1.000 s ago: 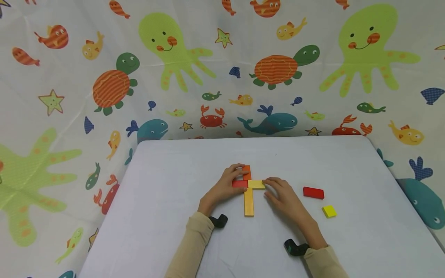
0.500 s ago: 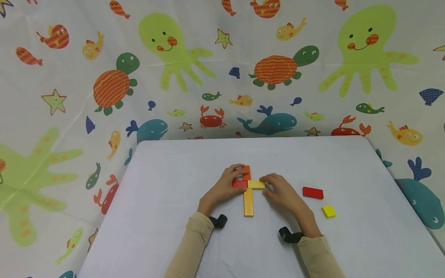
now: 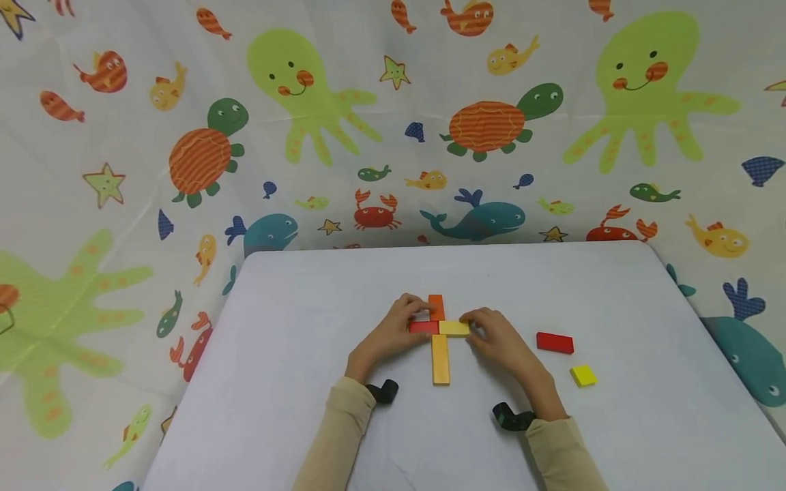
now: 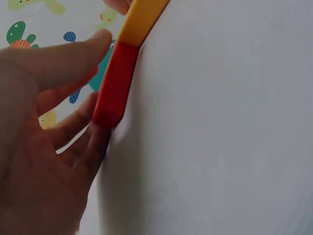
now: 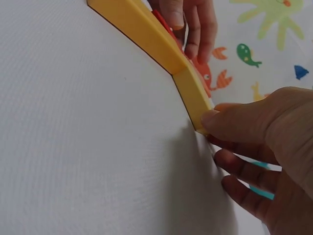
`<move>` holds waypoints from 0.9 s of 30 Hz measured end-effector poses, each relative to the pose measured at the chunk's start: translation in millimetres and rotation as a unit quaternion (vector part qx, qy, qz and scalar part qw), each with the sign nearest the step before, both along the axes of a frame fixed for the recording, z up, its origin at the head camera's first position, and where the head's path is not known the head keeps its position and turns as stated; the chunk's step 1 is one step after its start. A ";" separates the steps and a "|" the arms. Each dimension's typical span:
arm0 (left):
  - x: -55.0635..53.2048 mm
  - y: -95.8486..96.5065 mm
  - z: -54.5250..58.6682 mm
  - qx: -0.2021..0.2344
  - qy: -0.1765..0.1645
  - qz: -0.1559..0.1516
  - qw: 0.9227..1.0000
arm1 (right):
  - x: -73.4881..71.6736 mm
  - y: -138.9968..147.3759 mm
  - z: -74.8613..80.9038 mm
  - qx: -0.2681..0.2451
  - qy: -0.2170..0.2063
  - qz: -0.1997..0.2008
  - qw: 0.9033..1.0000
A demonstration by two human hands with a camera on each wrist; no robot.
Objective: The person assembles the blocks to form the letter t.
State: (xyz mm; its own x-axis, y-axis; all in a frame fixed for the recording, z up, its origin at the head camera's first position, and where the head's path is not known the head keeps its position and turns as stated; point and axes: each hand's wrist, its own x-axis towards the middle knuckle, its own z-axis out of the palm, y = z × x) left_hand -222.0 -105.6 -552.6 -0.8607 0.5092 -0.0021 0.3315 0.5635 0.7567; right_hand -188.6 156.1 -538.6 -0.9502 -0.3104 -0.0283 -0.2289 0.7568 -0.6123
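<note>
Four arms of flat blocks meet in a cross on the white table. My left hand holds the red block on the left arm between thumb and fingers. At the right arm, my right hand pinches the outer end of a yellow block with thumb and index finger. An orange block points to the back, and a longer light-orange block points toward me. In the right wrist view the yellow block touches the long block's end.
Right of the cross lie a loose red block and a small yellow square block. The white table ends at the back against a patterned cloth. Black wrist cameras sit near the tabletop.
My right hand has shifted slightly left and closed its thumb in on the yellow block's end. My left hand and the cross of blocks look the same.
</note>
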 end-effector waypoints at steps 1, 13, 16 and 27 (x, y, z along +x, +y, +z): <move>0.9 -1.2 2.1 -0.008 -0.004 0.003 1.000 | 0.1 -0.4 0.4 0.001 0.001 -0.001 1.000; 2.6 -10.1 6.7 -0.042 0.000 -0.002 0.999 | 1.8 -1.1 -3.0 -0.008 0.027 -0.001 1.000; 2.6 -10.4 4.8 -0.041 0.003 -0.002 0.999 | 1.8 -2.6 -5.4 -0.011 0.035 0.000 0.999; 3.1 -10.5 2.6 -0.035 0.015 0.003 0.999 | 3.3 -5.8 -2.1 -0.003 0.034 -0.003 0.999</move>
